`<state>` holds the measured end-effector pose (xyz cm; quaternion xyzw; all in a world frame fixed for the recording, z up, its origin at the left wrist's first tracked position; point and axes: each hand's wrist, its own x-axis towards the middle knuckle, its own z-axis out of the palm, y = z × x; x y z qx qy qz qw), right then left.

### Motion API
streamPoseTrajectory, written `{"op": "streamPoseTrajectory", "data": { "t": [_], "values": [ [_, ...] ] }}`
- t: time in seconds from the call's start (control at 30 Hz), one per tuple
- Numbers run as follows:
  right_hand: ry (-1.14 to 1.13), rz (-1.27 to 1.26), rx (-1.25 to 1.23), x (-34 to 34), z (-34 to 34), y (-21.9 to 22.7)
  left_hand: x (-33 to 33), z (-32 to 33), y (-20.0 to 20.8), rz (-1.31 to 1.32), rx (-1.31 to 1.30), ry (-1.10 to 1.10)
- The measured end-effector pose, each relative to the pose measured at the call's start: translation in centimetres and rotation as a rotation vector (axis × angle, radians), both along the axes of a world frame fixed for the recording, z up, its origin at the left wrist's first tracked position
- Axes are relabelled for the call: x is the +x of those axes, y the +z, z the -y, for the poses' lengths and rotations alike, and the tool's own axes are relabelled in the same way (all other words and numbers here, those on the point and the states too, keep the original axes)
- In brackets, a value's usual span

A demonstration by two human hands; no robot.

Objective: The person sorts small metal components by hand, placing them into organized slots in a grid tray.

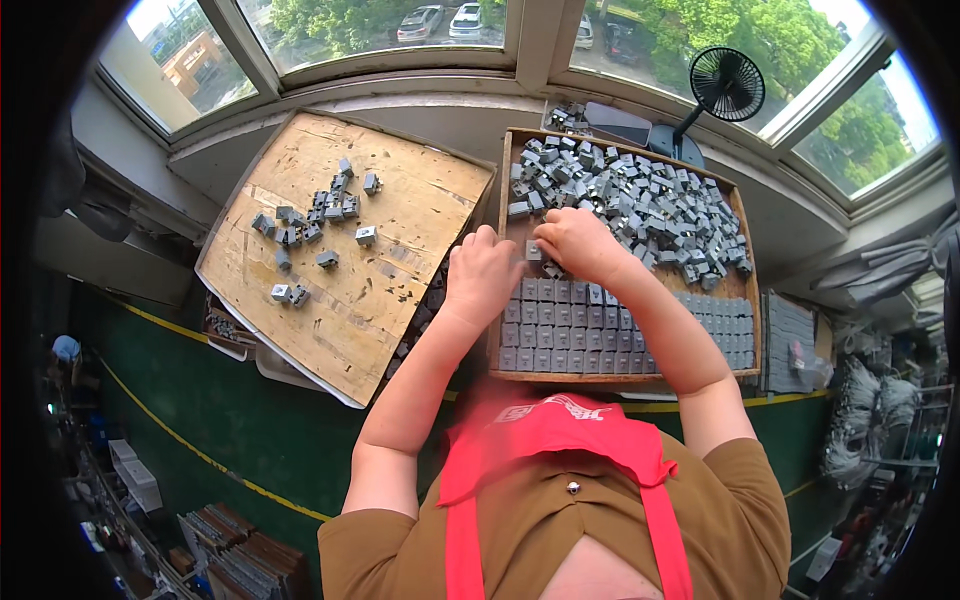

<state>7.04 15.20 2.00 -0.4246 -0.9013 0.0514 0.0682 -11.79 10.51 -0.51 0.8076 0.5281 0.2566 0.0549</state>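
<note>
A shallow wooden tray holds many small grey box-shaped blocks. Those at the back lie in a loose heap; those in front stand in neat rows. My right hand is over the tray's left part, its fingers bent together at a small grey block. Beside it, my left hand hangs at the tray's left edge with curled fingers pointing toward that same block. Its fingertips are partly blurred, and anything between them is hidden.
To the left, a worn wooden board carries several scattered grey blocks. Behind the tray stands a black fan below the windows. Stacked grey strips lie right of the tray. Yellow lines mark the green floor.
</note>
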Motion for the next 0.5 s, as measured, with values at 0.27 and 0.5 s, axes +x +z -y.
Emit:
{"op": "streamPoseTrajectory", "data": {
  "t": [0.27, 0.5],
  "values": [
    [-0.136, 0.133, 0.095, -0.8, 0.4, 0.0, 0.7, -2.3, 0.4, 0.02, 0.048, 0.123],
    [0.139, -0.041, 0.214, -0.5, -1.4, -1.2, 2.3, -6.5, -0.5, -0.109, -0.036, 0.201]
  ]
}}
